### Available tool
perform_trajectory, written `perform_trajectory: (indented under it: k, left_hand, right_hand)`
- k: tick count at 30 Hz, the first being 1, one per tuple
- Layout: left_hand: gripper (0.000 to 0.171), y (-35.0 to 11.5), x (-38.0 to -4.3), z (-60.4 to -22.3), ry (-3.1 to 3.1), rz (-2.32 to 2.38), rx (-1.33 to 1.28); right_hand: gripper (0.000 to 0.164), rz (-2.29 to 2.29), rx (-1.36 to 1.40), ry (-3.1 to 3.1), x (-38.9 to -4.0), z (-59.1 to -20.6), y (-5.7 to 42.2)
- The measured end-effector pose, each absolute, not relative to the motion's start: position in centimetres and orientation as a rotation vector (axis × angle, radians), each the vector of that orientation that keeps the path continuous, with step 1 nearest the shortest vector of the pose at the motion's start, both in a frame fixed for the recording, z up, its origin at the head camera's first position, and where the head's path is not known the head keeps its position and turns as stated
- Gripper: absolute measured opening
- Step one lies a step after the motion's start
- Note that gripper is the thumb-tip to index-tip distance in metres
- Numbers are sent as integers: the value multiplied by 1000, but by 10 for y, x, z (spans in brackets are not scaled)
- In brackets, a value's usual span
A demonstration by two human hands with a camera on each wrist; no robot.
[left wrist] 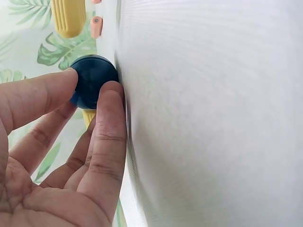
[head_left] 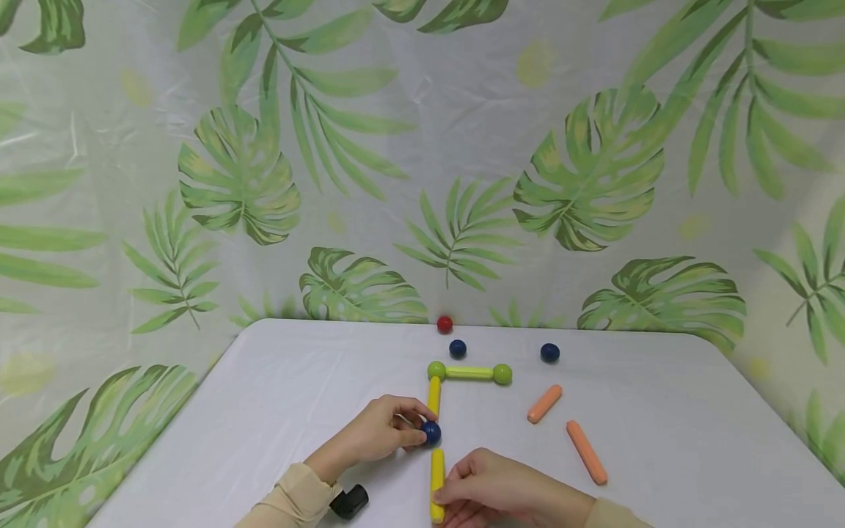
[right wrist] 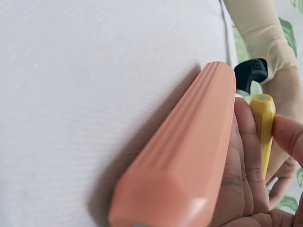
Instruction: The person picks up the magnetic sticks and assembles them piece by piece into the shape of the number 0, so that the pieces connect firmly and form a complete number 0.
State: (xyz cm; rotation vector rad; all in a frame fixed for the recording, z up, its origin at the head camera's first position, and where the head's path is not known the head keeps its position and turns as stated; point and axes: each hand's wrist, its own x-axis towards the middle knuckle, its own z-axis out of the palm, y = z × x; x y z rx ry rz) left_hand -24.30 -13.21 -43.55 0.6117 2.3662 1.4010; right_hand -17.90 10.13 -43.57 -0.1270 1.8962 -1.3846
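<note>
My left hand (head_left: 386, 427) pinches a dark blue ball (head_left: 431, 434) between thumb and fingers, low over the white tabletop. Beyond that ball, a yellow ridged stick (head_left: 433, 397) runs away to a green ball (head_left: 436, 370). From there a light green stick (head_left: 469, 373) leads right to a second green ball (head_left: 503, 374). My right hand (head_left: 487, 484) grips another yellow stick (head_left: 438, 469) near its lower end, thumb on one side and fingers on the other. Its far end points at the blue ball with a small gap between them.
Two orange sticks, a short one (head_left: 544, 404) and a longer one (head_left: 587, 452), lie to the right. A red ball (head_left: 445, 324) and two more blue balls (head_left: 458, 349) (head_left: 550, 353) sit near the table's back edge. A black wrist device (head_left: 349, 502) shows by the left sleeve.
</note>
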Motion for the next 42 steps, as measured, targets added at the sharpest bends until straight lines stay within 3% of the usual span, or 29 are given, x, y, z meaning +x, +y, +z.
perform_trajectory:
  k: [21, 42]
  left_hand:
    - [22, -130, -243, -437, 2382, 1397, 616]
    - [18, -129, -240, -435, 2407, 1372, 566]
  right_hand:
    - [29, -1393, -78, 1838, -190, -440, 89]
    - [29, -1283, -260, 1906, -195, -428, 98]
